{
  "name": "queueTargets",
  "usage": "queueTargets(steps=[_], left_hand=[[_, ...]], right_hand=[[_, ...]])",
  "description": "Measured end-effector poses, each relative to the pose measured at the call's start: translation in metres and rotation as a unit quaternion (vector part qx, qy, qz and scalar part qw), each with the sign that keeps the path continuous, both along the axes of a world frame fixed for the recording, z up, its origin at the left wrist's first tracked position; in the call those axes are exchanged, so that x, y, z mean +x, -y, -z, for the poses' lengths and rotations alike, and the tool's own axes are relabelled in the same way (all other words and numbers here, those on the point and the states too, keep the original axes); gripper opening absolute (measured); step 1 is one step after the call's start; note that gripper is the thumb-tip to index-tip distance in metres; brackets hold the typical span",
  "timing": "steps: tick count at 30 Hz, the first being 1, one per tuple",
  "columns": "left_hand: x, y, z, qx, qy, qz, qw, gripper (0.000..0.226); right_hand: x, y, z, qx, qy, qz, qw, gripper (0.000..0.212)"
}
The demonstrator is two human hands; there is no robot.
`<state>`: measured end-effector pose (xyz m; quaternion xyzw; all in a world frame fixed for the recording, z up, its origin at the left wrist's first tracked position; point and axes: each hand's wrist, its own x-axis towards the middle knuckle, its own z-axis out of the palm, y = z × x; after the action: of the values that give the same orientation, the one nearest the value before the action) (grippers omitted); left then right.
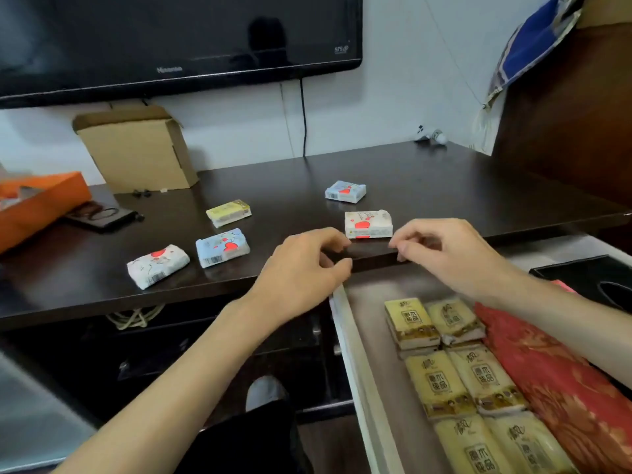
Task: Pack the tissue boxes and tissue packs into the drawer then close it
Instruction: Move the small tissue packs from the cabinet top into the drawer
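Several small tissue packs lie on the dark tabletop [427, 186]: a white one with red hearts [368, 224] near the front edge, a blue one [345, 191] behind it, a yellow one [228, 212], a blue one [222, 247] and a white one [158, 265] to the left. The open drawer [355, 364] at lower right holds several yellow packs [434, 381], a red tissue box [554, 374] and a black box [595, 278]. My left hand [304, 268] and my right hand [448, 251] hover at the table's front edge, fingers curled, holding nothing, just in front of the white heart pack.
A cardboard box [136, 148] leans on the wall under a black TV [171, 39]. An orange box [37, 203] and a dark phone [102, 215] lie at far left. A cable [303, 118] hangs down the wall. A dark wooden cabinet [574, 124] stands at right.
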<state>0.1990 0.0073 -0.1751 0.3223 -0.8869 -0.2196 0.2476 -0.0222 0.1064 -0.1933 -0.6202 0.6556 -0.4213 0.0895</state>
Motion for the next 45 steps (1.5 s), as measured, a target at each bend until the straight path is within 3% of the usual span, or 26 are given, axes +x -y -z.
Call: queueTargets(steps=[5, 11, 17, 22, 27, 34, 37, 41, 45], left_hand=[[0.076, 0.028, -0.019, -0.024, -0.055, -0.116, 0.991, 0.024], [0.155, 0.064, -0.033, -0.058, 0.0, -0.204, 0.977, 0.03], [0.203, 0.096, -0.016, 0.005, 0.124, -0.253, 0.959, 0.052], [0.211, 0.11, -0.006, 0.019, 0.12, -0.244, 0.962, 0.042], [0.212, 0.124, 0.001, 0.019, 0.09, -0.227, 0.97, 0.058], [0.205, 0.136, -0.001, 0.004, 0.104, -0.214, 0.971, 0.059], [0.202, 0.136, -0.006, 0.013, 0.082, -0.203, 0.976, 0.072], [0.194, 0.134, -0.008, -0.049, 0.053, -0.296, 0.952, 0.051], [0.182, 0.132, -0.005, 0.036, 0.148, -0.268, 0.951, 0.072]], right_hand=[[0.058, 0.07, -0.027, 0.017, 0.045, -0.028, 0.998, 0.015], [0.136, 0.144, -0.044, 0.06, 0.044, -0.083, 0.994, 0.013], [0.185, 0.178, -0.032, 0.173, -0.097, -0.151, 0.968, 0.065], [0.189, 0.189, -0.024, 0.158, -0.14, -0.146, 0.966, 0.055], [0.175, 0.188, -0.024, 0.14, -0.196, -0.097, 0.966, 0.049], [0.165, 0.175, -0.026, 0.16, -0.209, -0.029, 0.964, 0.077], [0.163, 0.172, -0.029, 0.163, -0.22, -0.025, 0.961, 0.081], [0.16, 0.17, -0.029, 0.179, -0.244, -0.024, 0.953, 0.093], [0.146, 0.171, -0.028, 0.206, -0.183, -0.113, 0.955, 0.088]])
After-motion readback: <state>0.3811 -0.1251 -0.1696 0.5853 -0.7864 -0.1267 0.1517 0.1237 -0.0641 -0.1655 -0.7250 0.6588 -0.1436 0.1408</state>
